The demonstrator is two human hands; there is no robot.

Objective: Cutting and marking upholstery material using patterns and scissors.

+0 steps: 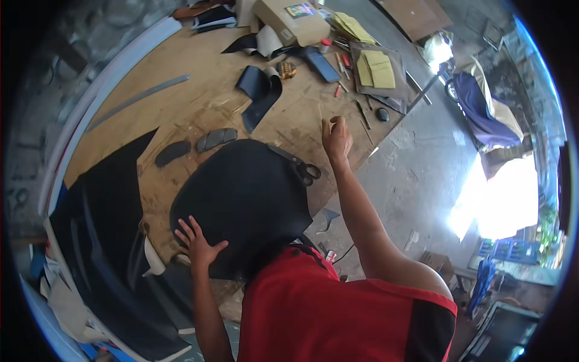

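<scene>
My left hand (pixel 199 244) lies with its fingers spread on the near left part of a rounded black sheet (pixel 241 193) on the wooden worktable. My right hand (pixel 338 139) is raised near the table's right edge, fingers curled; what they hold, if anything, is too small to make out. Black scissors (pixel 306 172) lie at the sheet's upper right edge, left of that arm. Two dark pads (pixel 214 140) sit beyond the sheet, and a bent black strip (pixel 259 90) lies farther back.
The worktable (pixel 120 130) holds a cardboard box (pixel 289 18), a phone (pixel 322 64), small tools and yellow pieces (pixel 374 70). A large black material (pixel 102 241) covers its left side. The floor (pixel 404 181) shows along the right edge, with draped cloths (pixel 482 111) beyond.
</scene>
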